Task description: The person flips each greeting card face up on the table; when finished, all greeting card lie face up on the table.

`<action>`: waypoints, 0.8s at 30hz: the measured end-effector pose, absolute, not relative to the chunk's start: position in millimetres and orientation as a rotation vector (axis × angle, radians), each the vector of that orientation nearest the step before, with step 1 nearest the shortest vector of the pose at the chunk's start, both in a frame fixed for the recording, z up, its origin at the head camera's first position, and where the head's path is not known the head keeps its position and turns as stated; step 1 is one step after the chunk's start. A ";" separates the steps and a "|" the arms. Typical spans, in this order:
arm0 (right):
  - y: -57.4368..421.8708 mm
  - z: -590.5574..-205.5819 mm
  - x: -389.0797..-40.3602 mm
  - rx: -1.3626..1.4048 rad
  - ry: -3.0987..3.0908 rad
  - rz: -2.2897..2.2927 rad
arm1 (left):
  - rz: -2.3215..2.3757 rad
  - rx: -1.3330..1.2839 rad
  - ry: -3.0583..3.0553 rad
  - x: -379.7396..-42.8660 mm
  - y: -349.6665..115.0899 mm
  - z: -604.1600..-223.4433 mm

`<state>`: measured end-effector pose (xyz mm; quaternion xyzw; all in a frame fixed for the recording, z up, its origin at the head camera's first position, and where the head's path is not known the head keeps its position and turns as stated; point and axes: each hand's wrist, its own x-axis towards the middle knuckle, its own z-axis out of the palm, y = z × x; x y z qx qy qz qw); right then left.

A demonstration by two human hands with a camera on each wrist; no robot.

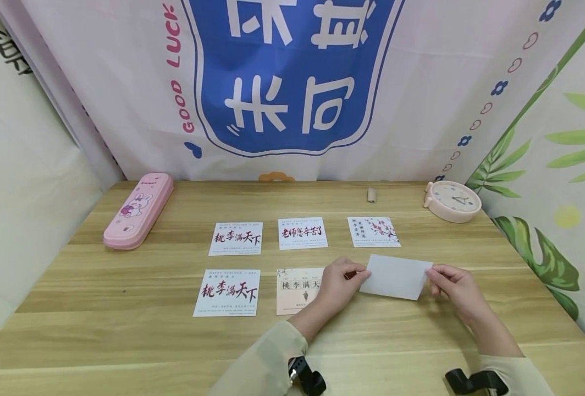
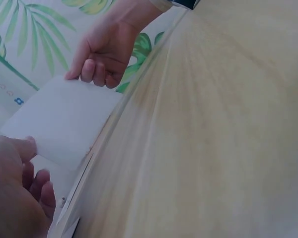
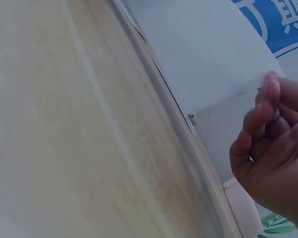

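Note:
Both hands hold up a card [image 1: 396, 276] whose plain white side shows in the head view. My left hand [image 1: 341, 283] pinches its left edge between thumb and fingers, and my right hand [image 1: 456, 289] pinches its upper right corner. In the left wrist view the white card [image 2: 64, 119] stretches between the two hands, tilted above the table. Partly behind the left hand lies a cream card [image 1: 297, 300] with dark characters. Beyond the held card, a card with pink blossoms [image 1: 374, 232] lies flat on the wooden table [image 1: 139, 341].
Two cards with red lettering, a back-left card [image 1: 235, 239] and a front-left card [image 1: 227, 293], lie left of a third lettered card [image 1: 302, 234]. A pink pencil case [image 1: 139, 212] sits at far left. Toward the back right are a small beige cylinder [image 1: 371, 195] and a round clock [image 1: 453, 202].

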<state>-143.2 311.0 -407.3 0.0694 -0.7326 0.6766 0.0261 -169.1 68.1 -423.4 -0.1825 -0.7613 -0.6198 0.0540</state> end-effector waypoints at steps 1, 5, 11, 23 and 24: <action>311.4 -407.6 -143.5 0.238 -2.230 2.146 | -1.941 -0.535 -2.303 -169.2 68.0 -423.1; 314.4 -409.7 -144.9 0.411 -2.126 2.320 | -2.224 -0.515 -2.198 -168.8 67.4 -420.4; 316.2 -408.7 -144.9 0.538 -2.059 2.439 | -2.393 -0.609 -2.049 -161.5 64.0 -405.0; 311.6 -401.7 -142.9 0.251 -2.290 2.302 | -2.243 -0.481 -2.285 -169.8 67.6 -420.6; 311.6 -402.1 -143.0 0.260 -2.303 2.293 | -2.226 -0.474 -2.300 -169.8 67.4 -420.4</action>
